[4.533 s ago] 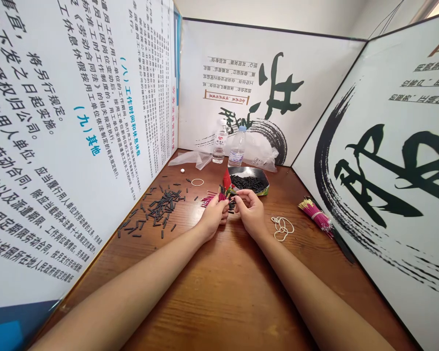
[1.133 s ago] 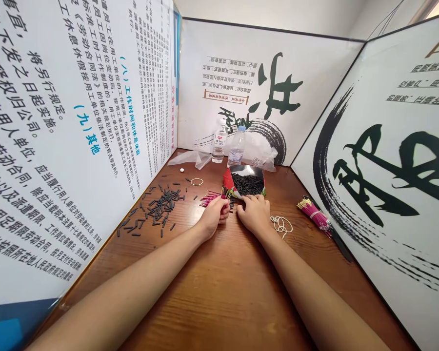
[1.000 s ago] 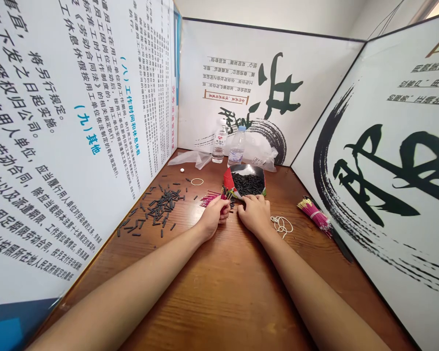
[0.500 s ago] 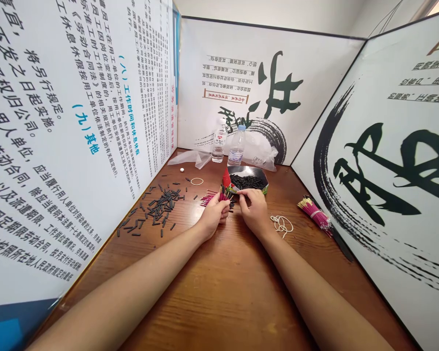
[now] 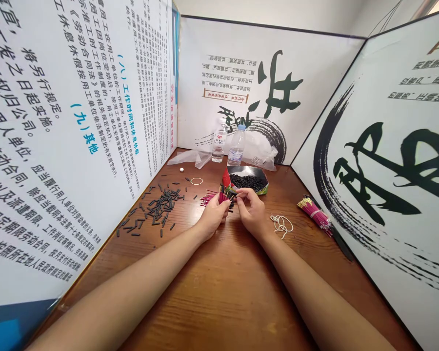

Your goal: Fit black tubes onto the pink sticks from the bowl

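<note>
My left hand [image 5: 215,216] is closed around a bundle of thin magenta wires [image 5: 224,196], their tips fanned upward, some gold and some dark. Close to those tips is my right hand [image 5: 253,209], thumb and index finger drawn together in a pinch. Whatever lies in that pinch is too small to make out. Just behind both hands stands an open box [image 5: 264,187] holding small black sleeves [image 5: 247,182]. More magenta wires [image 5: 207,197] lie on the table beyond my left hand.
Loose black sleeves [image 5: 163,207] are scattered at left. A rubber band [image 5: 196,181] lies behind them. White bands [image 5: 282,225] and a tied wire bundle [image 5: 315,214] are at right. Two water bottles [image 5: 218,144] and clear plastic bags [image 5: 190,158] stand by the back panel [image 5: 234,39].
My right hand has lifted slightly from the front edge of the box, its fingers now pinched close to the wire tips. The left hand still grips the bundle in the same place.
</note>
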